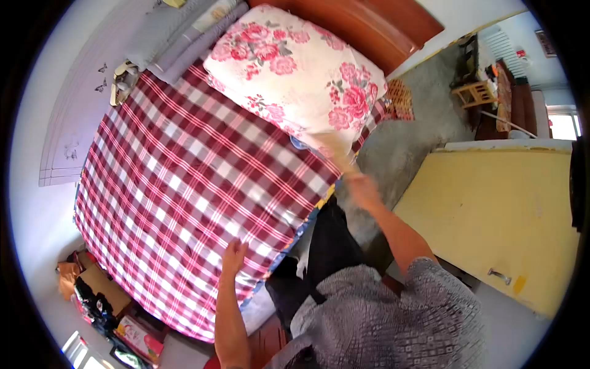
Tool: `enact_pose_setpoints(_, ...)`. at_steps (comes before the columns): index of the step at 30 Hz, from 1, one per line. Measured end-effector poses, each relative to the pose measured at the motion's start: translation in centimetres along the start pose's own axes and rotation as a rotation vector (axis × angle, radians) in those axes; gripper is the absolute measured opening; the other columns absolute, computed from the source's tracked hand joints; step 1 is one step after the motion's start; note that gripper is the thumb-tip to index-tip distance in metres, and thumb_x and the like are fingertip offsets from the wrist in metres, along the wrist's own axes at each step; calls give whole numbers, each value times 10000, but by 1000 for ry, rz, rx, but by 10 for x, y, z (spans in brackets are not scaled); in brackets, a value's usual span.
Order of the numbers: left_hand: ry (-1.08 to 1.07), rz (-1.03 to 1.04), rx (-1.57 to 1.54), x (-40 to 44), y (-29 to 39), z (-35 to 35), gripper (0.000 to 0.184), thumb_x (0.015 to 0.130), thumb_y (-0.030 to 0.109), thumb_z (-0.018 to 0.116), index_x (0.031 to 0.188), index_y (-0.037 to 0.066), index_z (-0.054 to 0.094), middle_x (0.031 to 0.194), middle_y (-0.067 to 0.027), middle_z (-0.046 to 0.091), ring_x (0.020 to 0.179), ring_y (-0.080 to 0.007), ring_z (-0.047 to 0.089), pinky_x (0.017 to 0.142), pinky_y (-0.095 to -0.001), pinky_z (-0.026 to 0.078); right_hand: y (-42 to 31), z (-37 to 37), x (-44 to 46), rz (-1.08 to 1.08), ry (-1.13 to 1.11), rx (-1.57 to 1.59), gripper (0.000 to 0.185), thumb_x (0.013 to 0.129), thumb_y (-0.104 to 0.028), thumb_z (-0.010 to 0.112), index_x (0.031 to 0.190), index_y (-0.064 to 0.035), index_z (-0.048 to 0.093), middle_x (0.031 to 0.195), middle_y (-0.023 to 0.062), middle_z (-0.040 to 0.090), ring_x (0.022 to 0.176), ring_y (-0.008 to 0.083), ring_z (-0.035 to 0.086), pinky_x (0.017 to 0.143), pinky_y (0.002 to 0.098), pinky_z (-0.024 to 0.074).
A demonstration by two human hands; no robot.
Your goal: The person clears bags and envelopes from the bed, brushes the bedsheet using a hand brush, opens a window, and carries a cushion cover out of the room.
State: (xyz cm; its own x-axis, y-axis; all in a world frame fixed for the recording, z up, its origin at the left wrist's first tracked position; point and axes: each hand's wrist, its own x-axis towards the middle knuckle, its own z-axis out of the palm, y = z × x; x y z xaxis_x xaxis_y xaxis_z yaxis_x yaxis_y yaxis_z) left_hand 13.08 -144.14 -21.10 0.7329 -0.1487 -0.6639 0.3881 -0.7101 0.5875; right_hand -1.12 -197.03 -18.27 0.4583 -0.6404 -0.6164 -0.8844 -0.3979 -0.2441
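A red, white and maroon checked bed sheet (184, 190) covers the bed. My left hand (234, 256) is over its near part, holding nothing, with the fingers apart; whether it touches the cloth I cannot tell. My right hand (364, 189) is closed around the handle of a pale tan brush (332, 149), smeared by motion. The brush's far end overlaps the near corner of a white quilt with pink flowers (295, 67), folded at the head of the bed. A small blue and white round patch (298, 142) shows beside the quilt's edge.
Grey rolled bedding (190, 37) lies along the wall side, near a wooden headboard (369, 27). A yellow door (491, 215) stands on the right, beyond the concrete floor (393, 154). Bags and boxes (101, 286) sit past the foot of the bed.
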Motion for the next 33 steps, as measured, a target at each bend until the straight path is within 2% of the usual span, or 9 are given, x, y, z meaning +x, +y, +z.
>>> enact_pose_setpoints(2, 11, -63, -79, 5, 24, 18, 571, 891, 421, 720, 1263, -1, 623, 1142, -162, 704, 995, -244, 684, 881, -355, 538, 134, -60, -37, 472, -111, -214, 570, 955, -555, 518, 1032, -23, 708, 914, 165, 727, 848, 318, 688, 761, 434, 514)
enact_pose_setpoints(6, -145, -134, -18, 15, 108, 73, 581, 898, 412, 713, 1295, 2, 602, 1163, -168, 699, 1007, -227, 688, 863, -345, 547, 212, -205, -110, 436, 82, -20, 554, 1005, -514, 517, 1097, 12, 664, 948, 123, 700, 826, 220, 649, 736, 367, 493)
enact_pose_setpoints(8, -185, -101, 29, 9, 121, 98, 610, 898, 418, 713, 1315, -9, 582, 1156, -183, 701, 1006, -265, 697, 871, -353, 546, 200, -243, -60, 408, 73, -32, 524, 1027, -453, 493, 913, 44, 609, 752, 64, 573, 675, 145, 510, 541, 354, 407)
enact_pose_setpoints(10, -203, -98, 73, 11, 135, 118, 618, 900, 417, 711, 1316, -19, 575, 1157, -190, 699, 1018, -271, 696, 875, -356, 545, 78, -259, 2, -42, 284, 172, 458, 1039, -396, 508, 791, -12, 535, 684, 4, 446, 639, 115, 435, 565, 329, 376)
enact_pose_setpoints(16, -303, -165, -190, -3, 179, 132, 571, 930, 353, 693, 1281, -77, 558, 1105, -194, 712, 969, -248, 718, 849, -342, 557, -252, -267, 68, -1013, 96, 372, 245, 1025, -247, 546, 1077, -20, 622, 714, -7, 550, 606, 112, 477, 551, 284, 396)
enact_pose_setpoints(21, -42, -86, -184, -29, 141, 123, 482, 931, 311, 698, 1242, -44, 602, 1098, -174, 714, 998, -230, 700, 853, -329, 554, -217, -121, 107, -1105, -104, -481, 399, 1047, -394, 453, 1334, -126, 525, 692, 130, 628, 608, 282, 650, 525, 443, 502)
enact_pose_setpoints(25, 120, -178, -272, -96, 80, 104, 457, 931, 296, 693, 1223, -47, 618, 1083, -175, 717, 1047, -220, 683, 902, -337, 528, -85, -150, 55, -778, -1016, -1600, 425, 861, -344, 632, 1193, -91, 715, 1152, 191, 695, 1081, 362, 658, 939, 483, 505)
enact_pose_setpoints(27, 162, -280, -259, -127, 16, 114, 485, 910, 344, 704, 1197, -42, 642, 1097, -198, 712, 1070, -259, 677, 919, -357, 519, -99, -152, 29, -522, -888, -1414, 387, 893, -356, 604, 1184, -120, 701, 1082, 180, 708, 1005, 370, 674, 862, 484, 525)
enact_pose_setpoints(33, -37, -482, 31, -208, -90, 151, 578, 864, 456, 724, 1175, -28, 668, 1123, -211, 708, 1075, -315, 677, 935, -385, 513, -336, -49, 36, -1201, -264, -393, 374, 1032, -341, 442, 1371, -192, 490, 679, 112, 664, 586, 356, 644, 531, 524, 465)
